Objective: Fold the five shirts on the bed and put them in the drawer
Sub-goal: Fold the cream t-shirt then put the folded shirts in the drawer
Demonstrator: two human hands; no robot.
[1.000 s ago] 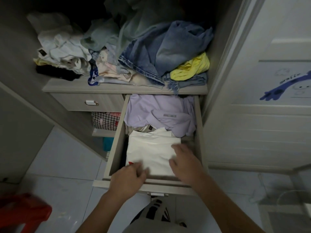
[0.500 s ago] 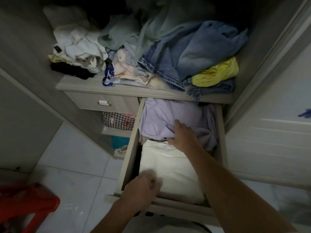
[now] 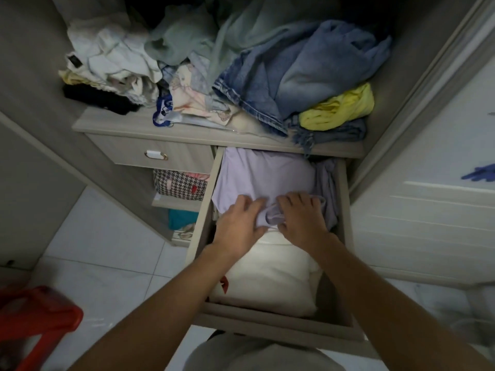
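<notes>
Room: wardrobe shelf (image 3: 187,135) heaped with clothes, white tiled floor (image 3: 93,263) below.
Writing: none readable.
Drawer (image 3: 345,236): pulled open.
Purple shirt (image 3: 262,175): back of drawer, at 12 o'clock.
White shirt (image 3: 270,277): folded, at 6 o'clock.
Left hand (image 3: 238,226): grip curled on purple shirt's near edge.
Right hand (image 3: 302,218): grip bunching the same edge.

On the shelf above we note a heap of unfolded clothing: blue denim (image 3: 300,73) at right with a yellow garment (image 3: 340,108) lying on it, a pale green fabric (image 3: 182,36) at the back, crumpled white pieces (image 3: 107,52) at left over a black item (image 3: 99,99), and a pink printed cloth (image 3: 187,95) in the middle. Under the shelf at left we see a closed small drawer front with a metal handle (image 3: 156,155), and below it a houndstooth-patterned bag (image 3: 176,183) on a lower ledge above something teal (image 3: 182,218). We also record a red plastic stool (image 3: 34,317) on the white tiled floor (image 3: 101,236) at lower left, and a white door (image 3: 442,183) bearing a blue sticker (image 3: 479,174) at right.
</notes>
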